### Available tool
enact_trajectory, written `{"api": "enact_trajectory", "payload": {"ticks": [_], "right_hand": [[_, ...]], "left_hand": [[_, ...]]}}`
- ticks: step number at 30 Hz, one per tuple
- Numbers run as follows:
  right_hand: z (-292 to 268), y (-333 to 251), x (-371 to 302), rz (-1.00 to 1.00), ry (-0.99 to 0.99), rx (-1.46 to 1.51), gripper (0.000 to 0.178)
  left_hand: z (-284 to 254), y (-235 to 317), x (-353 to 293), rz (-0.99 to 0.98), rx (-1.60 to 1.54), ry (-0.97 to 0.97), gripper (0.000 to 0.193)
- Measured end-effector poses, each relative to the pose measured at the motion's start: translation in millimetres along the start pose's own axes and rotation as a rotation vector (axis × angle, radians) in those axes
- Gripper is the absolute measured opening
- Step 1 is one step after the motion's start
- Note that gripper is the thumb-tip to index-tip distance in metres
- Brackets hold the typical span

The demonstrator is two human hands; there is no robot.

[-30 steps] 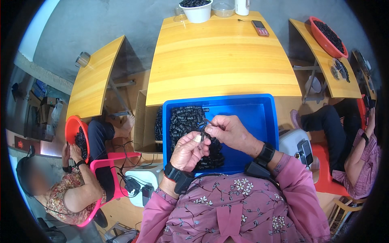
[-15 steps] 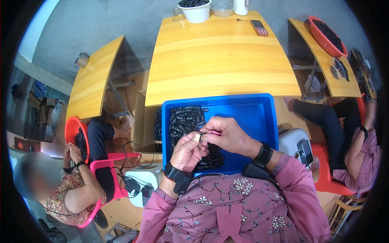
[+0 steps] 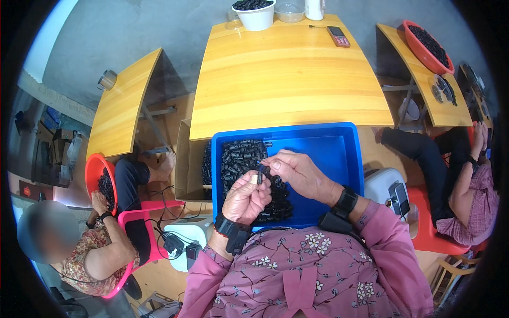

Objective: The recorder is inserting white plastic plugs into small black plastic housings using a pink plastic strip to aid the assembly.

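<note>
Both my hands are above the blue tray (image 3: 328,139), close together over its left part. My left hand (image 3: 245,200) is closed on a small black cylindrical part (image 3: 260,179), which stands up between thumb and fingers. Its thumb has a beige wrap (image 3: 254,179). Just beyond that part, my right hand (image 3: 297,175) is closed in a pinch at the left hand's fingertips. What the right fingers hold is too small and dark to make out. Several black cylindrical parts (image 3: 238,158) lie heaped in the tray's left side, partly hidden under my hands.
A yellow wooden table (image 3: 286,79) stands beyond the tray, bearing a phone (image 3: 338,37) and a white bucket (image 3: 258,18) of black parts. A cardboard box (image 3: 183,175) is left of the tray. Co-workers sit both sides, the left one with a red basin (image 3: 90,177).
My right fingers have shifted slightly left and up, and the pink thing seen in that hand no longer shows. The black part in my left hand is now more exposed. Both co-workers' hands have moved.
</note>
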State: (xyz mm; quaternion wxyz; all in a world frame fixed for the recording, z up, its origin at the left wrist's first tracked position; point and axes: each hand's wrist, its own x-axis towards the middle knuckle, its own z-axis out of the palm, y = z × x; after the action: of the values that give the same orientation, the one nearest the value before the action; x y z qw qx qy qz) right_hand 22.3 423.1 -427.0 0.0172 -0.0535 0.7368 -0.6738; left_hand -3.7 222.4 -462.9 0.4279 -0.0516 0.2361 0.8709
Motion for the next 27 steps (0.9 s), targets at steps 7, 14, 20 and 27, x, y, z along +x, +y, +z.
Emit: {"api": "enact_trajectory", "payload": {"ticks": [7, 14, 20, 27], "right_hand": [[4.4, 1.2, -0.5, -0.166, -0.060, -0.166, 0.024], [6.6, -3.0, -0.1, -0.242, -0.082, -0.258, 0.017], [6.3, 0.4, -1.0, -0.307, -0.076, -0.314, 0.017], [6.3, 3.3, -1.8, -0.322, -0.090, -0.339, 0.017]], "left_hand": [[-1.6, 2.8, 0.7, 0.046, -0.067, 0.020, 0.013], [-7.8, 2.2, 1.1, 0.076, -0.107, 0.003, 0.011], [-2.8, 1.7, -0.3, 0.097, -0.079, 0.014, 0.009], [-4.3, 1.1, -0.7, 0.121, -0.050, 0.004, 0.013]]}}
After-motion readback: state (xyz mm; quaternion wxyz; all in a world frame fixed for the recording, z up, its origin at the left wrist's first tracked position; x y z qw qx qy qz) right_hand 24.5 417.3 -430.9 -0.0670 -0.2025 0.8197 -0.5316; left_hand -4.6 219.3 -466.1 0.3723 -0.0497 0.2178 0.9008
